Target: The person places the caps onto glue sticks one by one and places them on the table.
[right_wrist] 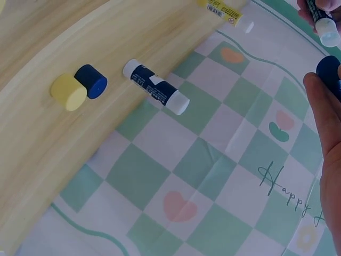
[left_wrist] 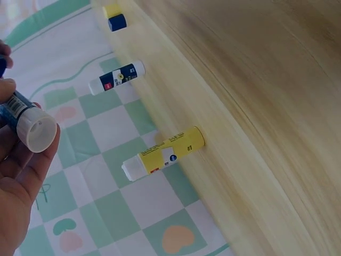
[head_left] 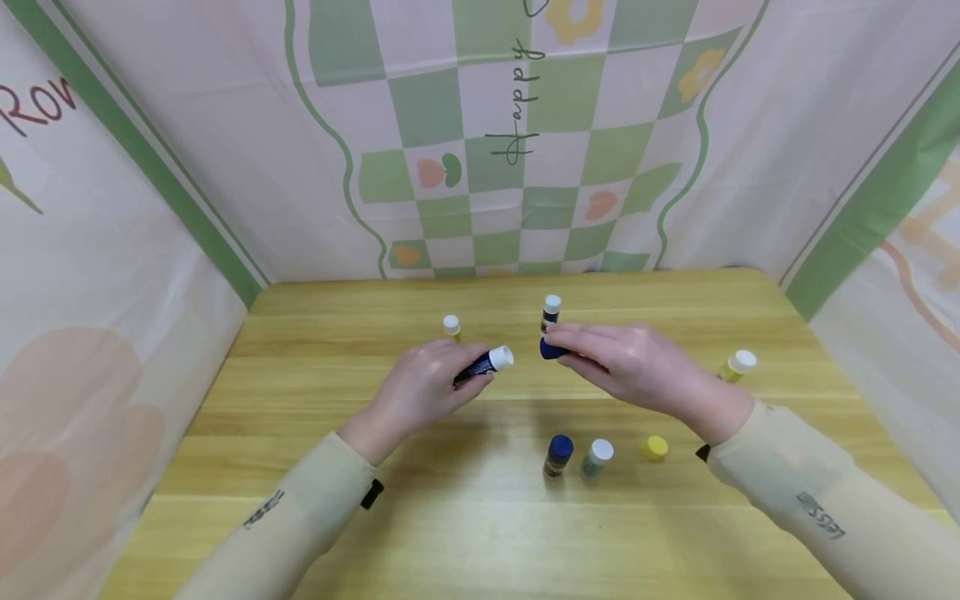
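Note:
My left hand grips a dark blue glue stick, tilted, its whitish end toward the right. In the left wrist view that glue stick's end looks hollow and translucent. My right hand pinches a dark blue cap between thumb and fingers, apart from the glue stick. The same blue cap shows at the edge of the right wrist view. Just beyond the right hand stands another dark blue glue stick with a white top. Behind the left hand stands a yellow glue stick, partly hidden.
On the wooden table, nearer me, stand a blue-topped stick, a white-topped stick and a yellow cap. Another yellow stick is by the right forearm. A yellow cap and blue cap sit together.

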The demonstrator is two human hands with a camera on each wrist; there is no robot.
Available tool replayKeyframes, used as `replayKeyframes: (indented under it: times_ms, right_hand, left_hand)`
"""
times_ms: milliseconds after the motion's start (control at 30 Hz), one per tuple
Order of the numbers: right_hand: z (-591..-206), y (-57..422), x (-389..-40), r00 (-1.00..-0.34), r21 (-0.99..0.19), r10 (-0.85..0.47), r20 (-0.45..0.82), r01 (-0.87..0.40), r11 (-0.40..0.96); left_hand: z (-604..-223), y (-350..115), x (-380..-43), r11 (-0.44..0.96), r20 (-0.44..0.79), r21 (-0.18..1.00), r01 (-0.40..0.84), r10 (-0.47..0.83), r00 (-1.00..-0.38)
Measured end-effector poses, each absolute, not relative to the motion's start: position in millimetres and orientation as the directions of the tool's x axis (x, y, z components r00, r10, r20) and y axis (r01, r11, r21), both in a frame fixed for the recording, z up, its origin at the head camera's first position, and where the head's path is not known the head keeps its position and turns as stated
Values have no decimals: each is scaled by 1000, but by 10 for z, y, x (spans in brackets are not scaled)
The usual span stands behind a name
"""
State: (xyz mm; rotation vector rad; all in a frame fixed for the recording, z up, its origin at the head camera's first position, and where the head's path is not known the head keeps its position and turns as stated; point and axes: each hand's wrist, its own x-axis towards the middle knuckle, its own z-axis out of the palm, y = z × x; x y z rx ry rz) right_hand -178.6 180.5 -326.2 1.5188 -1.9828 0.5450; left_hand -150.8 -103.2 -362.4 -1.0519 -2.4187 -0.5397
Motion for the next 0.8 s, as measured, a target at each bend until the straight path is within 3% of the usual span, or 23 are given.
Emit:
replayKeyframes:
  times_ms: [300, 533, 800]
  right_hand:
    - [-3271, 1755, -1769, -156, 30, -731, 664, -972, 234]
    - [-3291, 1750, -1733, -188, 28, -755, 628, -964, 263]
    - [-3288, 1686, -1726, -141, 58, -743, 654, -970, 235]
  left_hand:
    - [-3628, -992, -1518, 612, 552, 184, 769, 583, -596]
    - [-3635, -967, -1515, 613, 548, 188, 767, 583, -600]
    - [-3627, -956, -1516, 612, 538, 183, 769, 593, -600]
